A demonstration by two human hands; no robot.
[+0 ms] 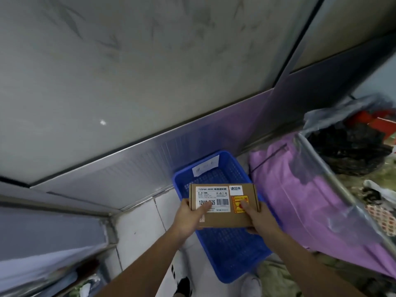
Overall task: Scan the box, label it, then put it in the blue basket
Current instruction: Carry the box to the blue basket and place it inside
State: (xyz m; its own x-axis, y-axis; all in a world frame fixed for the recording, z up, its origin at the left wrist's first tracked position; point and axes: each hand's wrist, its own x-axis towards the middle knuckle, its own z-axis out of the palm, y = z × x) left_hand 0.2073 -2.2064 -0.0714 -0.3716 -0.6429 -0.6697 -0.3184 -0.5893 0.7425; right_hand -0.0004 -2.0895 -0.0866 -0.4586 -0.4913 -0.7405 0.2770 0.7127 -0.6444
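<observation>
Cardboard box (pixel 225 218) between both outstretched hands (pixel 190 217), above blue basket (pixel 231 251).

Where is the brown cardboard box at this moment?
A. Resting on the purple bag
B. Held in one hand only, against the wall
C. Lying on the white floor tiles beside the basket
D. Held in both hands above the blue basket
D: the left hand and the right hand each grip a near corner of the box, which hangs over the open blue basket.
</observation>
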